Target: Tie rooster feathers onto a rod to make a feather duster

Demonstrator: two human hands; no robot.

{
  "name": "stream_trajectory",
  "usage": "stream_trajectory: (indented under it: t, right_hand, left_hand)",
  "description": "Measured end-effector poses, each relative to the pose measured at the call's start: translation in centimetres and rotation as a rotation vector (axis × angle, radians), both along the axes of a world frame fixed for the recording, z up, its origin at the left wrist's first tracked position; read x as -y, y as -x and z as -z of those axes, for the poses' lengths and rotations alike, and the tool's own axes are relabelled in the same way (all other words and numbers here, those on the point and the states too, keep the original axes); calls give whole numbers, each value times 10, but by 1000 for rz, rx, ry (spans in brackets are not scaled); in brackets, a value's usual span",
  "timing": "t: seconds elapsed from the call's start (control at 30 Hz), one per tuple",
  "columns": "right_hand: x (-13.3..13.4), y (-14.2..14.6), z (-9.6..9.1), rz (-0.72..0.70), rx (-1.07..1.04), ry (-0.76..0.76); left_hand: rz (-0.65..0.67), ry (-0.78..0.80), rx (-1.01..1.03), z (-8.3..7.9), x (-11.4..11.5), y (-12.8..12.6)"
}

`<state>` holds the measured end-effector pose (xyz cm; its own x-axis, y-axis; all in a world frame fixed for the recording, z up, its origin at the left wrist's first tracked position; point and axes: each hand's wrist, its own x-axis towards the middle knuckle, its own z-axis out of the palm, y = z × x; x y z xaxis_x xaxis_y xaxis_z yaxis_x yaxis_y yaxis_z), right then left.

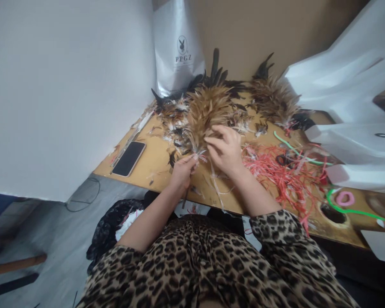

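Observation:
A bundle of brown feathers (208, 105) fans upward on the wooden table, its narrow bound end toward me. My left hand (182, 172) is closed on that end, thumb and fingers pinching near pale and pinkish strands. Along the bundle's lower right side, my right hand (226, 149) curls its fingers into a pinch at the feathers. Whatever lies between those fingertips is too small to make out. Loose white string (215, 186) hangs below the hands, over the table's front edge. Dark and mottled loose feathers (176, 117) lie behind and left of the bundle.
A phone (129, 158) lies at left on the table (157, 164). Red plastic strands (280, 171) spread right of my hands, near black scissors (282, 160). Another feather bundle (272, 98) lies behind them. A white bag (178, 51) stands at the back.

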<state>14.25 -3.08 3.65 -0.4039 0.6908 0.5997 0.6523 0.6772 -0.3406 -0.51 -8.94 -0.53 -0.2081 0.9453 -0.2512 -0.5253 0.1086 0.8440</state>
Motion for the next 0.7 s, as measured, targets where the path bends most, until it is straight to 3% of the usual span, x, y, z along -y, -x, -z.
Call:
stream_trajectory:
  t: [0.1,0.17,0.33,0.4,0.47,0.57,0.7]
  right_hand:
    - [4,-7,6,87,-313,150]
    - [5,-5,14,59,-483,381]
    - [5,10,36,-241,-734,1162]
    - [7,14,41,-319,-730,1316]
    - [10,16,41,-299,-678,1240]
    - [19,18,35,-257,-514,867]
    - [35,22,19,-199,-47,418]
  left_hand:
    - [-11,11,22,-2,-1,7]
    - [-9,9,25,-4,-1,9]
    - [11,-6,-20,-10,-2,9]
    - [2,-25,-59,-11,-2,11]
    - [-18,-44,-107,-11,-3,14]
    - [-35,-46,-192,-10,-5,16]
    - [-135,-123,-339,-1,-8,14]
